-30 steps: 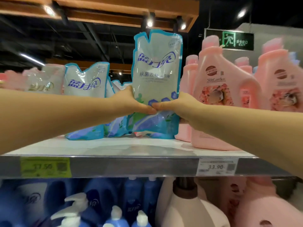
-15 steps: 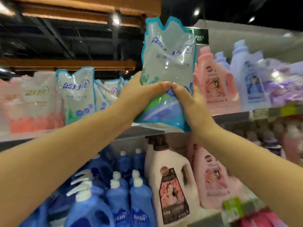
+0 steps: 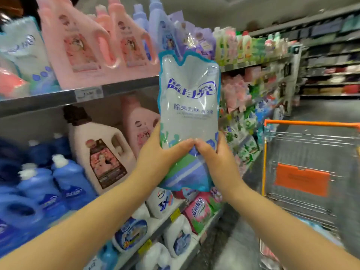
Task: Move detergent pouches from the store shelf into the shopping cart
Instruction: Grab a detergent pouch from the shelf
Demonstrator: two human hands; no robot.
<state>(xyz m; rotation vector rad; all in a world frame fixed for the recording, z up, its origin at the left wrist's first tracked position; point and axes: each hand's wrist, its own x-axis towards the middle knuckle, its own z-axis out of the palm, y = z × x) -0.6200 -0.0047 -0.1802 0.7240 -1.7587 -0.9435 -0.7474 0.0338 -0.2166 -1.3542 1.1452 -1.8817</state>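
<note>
A pale blue detergent pouch (image 3: 188, 106) with a blue rim stands upright in the air in front of the shelves. My left hand (image 3: 157, 158) grips its lower left side and my right hand (image 3: 216, 162) grips its lower right side, thumbs meeting on the front. The wire shopping cart (image 3: 303, 149) with an orange rim stands to the right, apart from the pouch. Another pouch (image 3: 21, 53) of the same kind stays on the upper shelf at the far left.
The upper shelf (image 3: 120, 86) carries pink jugs (image 3: 78, 39). Blue bottles (image 3: 64, 180) and a cream jug (image 3: 101, 151) fill the shelf below, with white jugs on the lowest one. The aisle floor (image 3: 319, 108) runs past the cart.
Both hands have carried the pouch off the upper shelf, lower and to the right. The view has swung right, and the cart has come into sight.
</note>
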